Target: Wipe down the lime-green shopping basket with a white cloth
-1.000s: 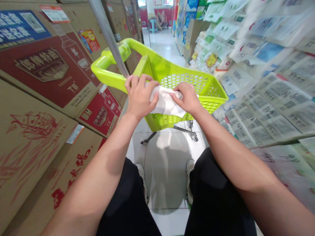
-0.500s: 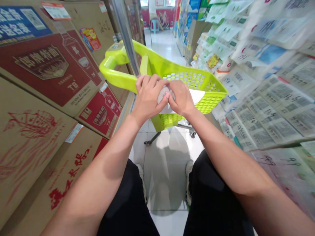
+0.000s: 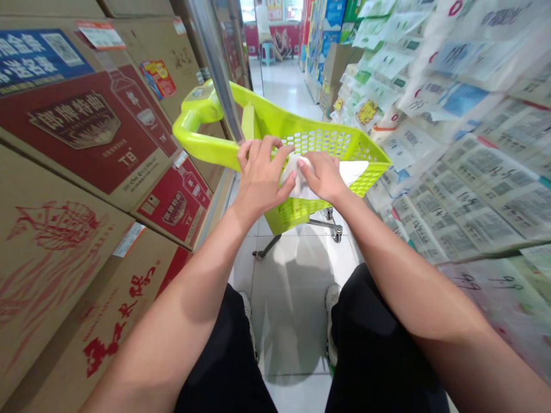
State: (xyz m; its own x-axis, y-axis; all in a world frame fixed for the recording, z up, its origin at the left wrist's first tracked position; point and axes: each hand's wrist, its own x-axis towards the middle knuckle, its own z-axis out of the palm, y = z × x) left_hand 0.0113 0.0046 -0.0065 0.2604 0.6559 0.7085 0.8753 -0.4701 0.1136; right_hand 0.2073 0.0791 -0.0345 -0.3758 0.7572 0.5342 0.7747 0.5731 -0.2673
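Observation:
A lime-green shopping cart basket [image 3: 301,123] with a perforated wall stands before me. A thin white sheet [image 3: 357,170], cloth or paper, lies over its near rim and hangs down the side. My left hand [image 3: 262,175] curls over the rim beside the metal pole, fingers a little apart, with the sheet's left end between thumb and forefinger. Just right of it, my right hand [image 3: 322,178] presses on the sheet with bent fingers, its thumb towards the left hand. A small gap with bunched white material shows between the two thumbs. The fingertips beyond the rim are partly hidden.
Stacked cartons [image 3: 73,120] line the left side. Packs with handwritten prices [image 3: 465,201] fill the right side. A slanted metal pole [image 3: 215,63] rises at the cart's handle [image 3: 193,123]. Cart wheels [image 3: 338,234] rest on the tiled floor. Farther back are a blue stool [image 3: 267,51] and a person.
My hands, which met over the sheet, have drawn slightly apart. The right hand has shifted right and a little down, and more of the sheet's right end shows.

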